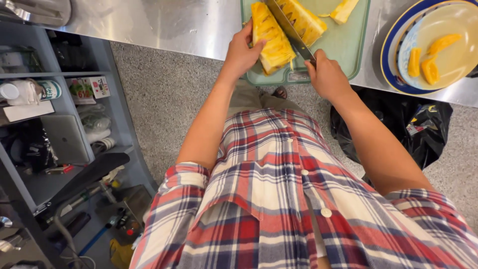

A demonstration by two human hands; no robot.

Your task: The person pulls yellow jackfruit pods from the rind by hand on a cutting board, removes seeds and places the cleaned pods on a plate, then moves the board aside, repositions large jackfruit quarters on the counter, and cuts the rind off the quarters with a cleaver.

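A peeled yellow pineapple lies cut lengthwise on a green cutting board point(348, 45) on a steel counter. My left hand point(243, 52) steadies the near pineapple half point(271, 42) from its left side. My right hand point(326, 77) grips the dark handle of a large knife point(289, 30), whose blade runs up between the near half and the far half point(303, 19). A smaller pineapple piece point(343, 10) lies at the board's top edge.
A blue-rimmed plate point(393, 69) with three orange fruit slices point(428, 60) sits to the right on the counter point(164, 25). A black bin bag point(413, 129) stands on the floor below. Grey shelves point(59, 144) full of clutter line the left side.
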